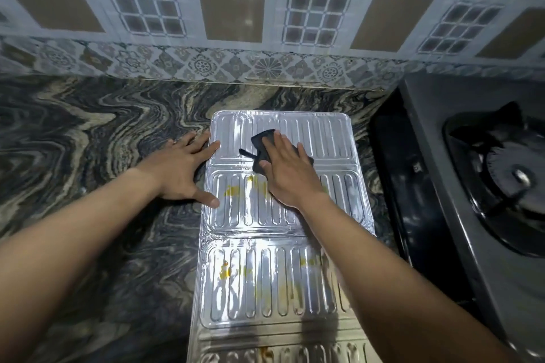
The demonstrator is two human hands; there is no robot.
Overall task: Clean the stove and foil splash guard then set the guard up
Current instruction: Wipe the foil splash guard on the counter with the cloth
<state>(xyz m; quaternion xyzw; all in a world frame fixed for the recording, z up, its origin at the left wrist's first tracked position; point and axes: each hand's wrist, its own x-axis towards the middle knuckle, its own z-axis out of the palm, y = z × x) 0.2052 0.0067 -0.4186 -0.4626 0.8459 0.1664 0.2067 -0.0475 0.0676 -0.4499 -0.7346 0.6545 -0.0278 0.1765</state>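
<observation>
The ribbed foil splash guard (274, 283) lies flat on the marbled counter, its panels running from the wall toward me. Yellow stains mark the middle and near panels. My right hand (287, 175) presses a dark cloth (262, 140) flat onto the far panel, palm down. My left hand (182, 172) rests spread on the counter at the guard's left edge, with thumb and one fingertip touching the foil. The black gas stove (460, 174) stands to the right, its burner (519, 177) showing.
A patterned tile wall (230, 9) rises behind the marbled counter (88, 132). A dark gap separates the guard from the stove's left side.
</observation>
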